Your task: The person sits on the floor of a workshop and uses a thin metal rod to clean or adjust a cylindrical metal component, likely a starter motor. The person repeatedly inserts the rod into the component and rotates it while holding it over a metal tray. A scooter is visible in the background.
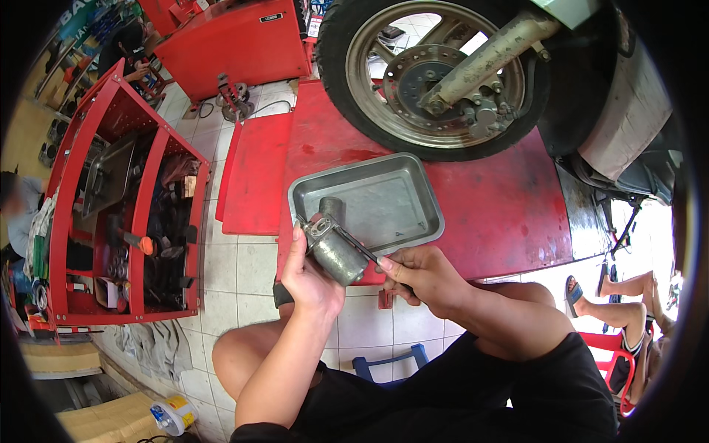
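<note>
My left hand (306,277) is closed around a metal cylindrical motor housing (336,260), tilted over the near left of a steel tray (388,196). My right hand (417,277) grips a thin dark rod-like tool (360,249) lying along the housing's right side, its far end at the fitting on the housing's upper end. A shorter grey metal cylinder (330,204) sits in the tray behind the housing, partly hidden by it. A small metal piece (419,225) lies in the tray's right part.
The tray rests on a red lift platform (495,214) under a motorbike wheel (432,81). A red tool cart (111,266) stands left, with a white bucket (170,413) below. Other people (125,55) are at upper left, far left and seated at right (624,325).
</note>
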### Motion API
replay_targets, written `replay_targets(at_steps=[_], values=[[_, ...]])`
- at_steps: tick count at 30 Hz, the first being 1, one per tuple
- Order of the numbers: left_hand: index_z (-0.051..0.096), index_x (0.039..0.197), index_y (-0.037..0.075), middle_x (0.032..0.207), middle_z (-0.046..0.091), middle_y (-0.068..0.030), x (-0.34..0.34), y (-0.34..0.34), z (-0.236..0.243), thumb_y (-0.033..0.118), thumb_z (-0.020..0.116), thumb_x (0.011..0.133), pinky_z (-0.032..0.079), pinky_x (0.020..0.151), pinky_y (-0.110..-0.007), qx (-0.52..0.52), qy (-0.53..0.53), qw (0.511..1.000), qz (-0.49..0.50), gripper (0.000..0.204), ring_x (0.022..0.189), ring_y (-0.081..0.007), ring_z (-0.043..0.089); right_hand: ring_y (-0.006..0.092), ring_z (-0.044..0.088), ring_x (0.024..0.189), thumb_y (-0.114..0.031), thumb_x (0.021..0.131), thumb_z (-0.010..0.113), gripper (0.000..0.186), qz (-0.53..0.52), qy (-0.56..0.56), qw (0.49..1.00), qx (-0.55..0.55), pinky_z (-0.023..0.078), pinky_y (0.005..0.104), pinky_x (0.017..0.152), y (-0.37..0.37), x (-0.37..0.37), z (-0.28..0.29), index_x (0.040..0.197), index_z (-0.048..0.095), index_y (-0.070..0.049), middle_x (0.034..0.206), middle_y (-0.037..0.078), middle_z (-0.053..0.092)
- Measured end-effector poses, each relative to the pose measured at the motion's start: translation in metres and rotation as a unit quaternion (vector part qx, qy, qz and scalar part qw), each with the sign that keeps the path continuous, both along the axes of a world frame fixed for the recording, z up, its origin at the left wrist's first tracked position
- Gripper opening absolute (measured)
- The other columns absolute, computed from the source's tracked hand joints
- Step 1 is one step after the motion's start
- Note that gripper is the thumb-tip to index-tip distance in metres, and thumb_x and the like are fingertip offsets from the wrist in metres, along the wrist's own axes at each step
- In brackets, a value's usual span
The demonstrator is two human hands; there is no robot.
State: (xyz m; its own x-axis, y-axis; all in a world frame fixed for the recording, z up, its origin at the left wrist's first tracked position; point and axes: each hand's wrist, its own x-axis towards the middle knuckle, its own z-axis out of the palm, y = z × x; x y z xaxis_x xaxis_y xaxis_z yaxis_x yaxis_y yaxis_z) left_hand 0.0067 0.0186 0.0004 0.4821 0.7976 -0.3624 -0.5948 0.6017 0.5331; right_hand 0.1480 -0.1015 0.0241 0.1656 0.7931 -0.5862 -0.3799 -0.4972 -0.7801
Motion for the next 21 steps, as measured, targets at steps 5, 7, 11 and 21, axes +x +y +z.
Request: replay_targets(at_steps=[5,7,11,21], values=[[0.054,0.126,0.002,0.107,0.063,-0.017,0.0,-0.001,0.0,0.048,0.046,0.1,0.05,0.091,-0.053,-0.012,-0.002,1.0,0.012,0.053,0.099,-0.035,0.062,0.0054,0.04,0.055,-0.029,0.097,0.069,0.044,-0.003,0.085,0.996,0.024,0.036,0.0228,0.049,-0.002,-0.001,-0.001,0.116,0.06,0.01,0.075,0.003,0.057],[0.054,0.126,0.002,0.107,0.063,-0.0167,0.0,0.001,0.002,0.048,0.046,0.1,0.05,0.091,-0.053,-0.002,-0.001,1.0,0.008,0.053,0.099,-0.0352,0.062,0.0054,0.039,0.055,-0.025,0.096,0.07,0.045,-0.006,0.121,0.991,0.051,0.036,0.023,0.05,-0.004,-0.005,-0.006,0.12,0.057,0.01,0.075,0.002,0.057],[0.048,0.131,0.004,0.11,0.061,-0.0151,-0.003,0.004,0.0,0.044,0.052,0.099,0.053,0.087,-0.053,0.027,-0.027,0.999,0.002,0.052,0.094,-0.0314,0.063,0.0077,0.051,0.059,-0.021,0.096,0.07,0.045,0.005,0.094,0.994,0.047,0.039,0.0234,0.052,-0.005,-0.007,0.001,0.124,0.055,0.011,0.075,0.002,0.056],[0.043,0.14,0.002,0.116,0.059,-0.0156,0.003,-0.011,-0.002,0.045,0.044,0.102,0.049,0.093,-0.053,0.074,0.012,0.997,0.002,0.057,0.104,-0.0344,0.06,0.0179,0.071,0.074,-0.049,0.098,0.061,0.058,0.126,0.033,0.991,-0.002,0.049,0.026,0.056,0.003,0.01,-0.008,0.108,0.058,0.008,0.082,0.008,0.06]])
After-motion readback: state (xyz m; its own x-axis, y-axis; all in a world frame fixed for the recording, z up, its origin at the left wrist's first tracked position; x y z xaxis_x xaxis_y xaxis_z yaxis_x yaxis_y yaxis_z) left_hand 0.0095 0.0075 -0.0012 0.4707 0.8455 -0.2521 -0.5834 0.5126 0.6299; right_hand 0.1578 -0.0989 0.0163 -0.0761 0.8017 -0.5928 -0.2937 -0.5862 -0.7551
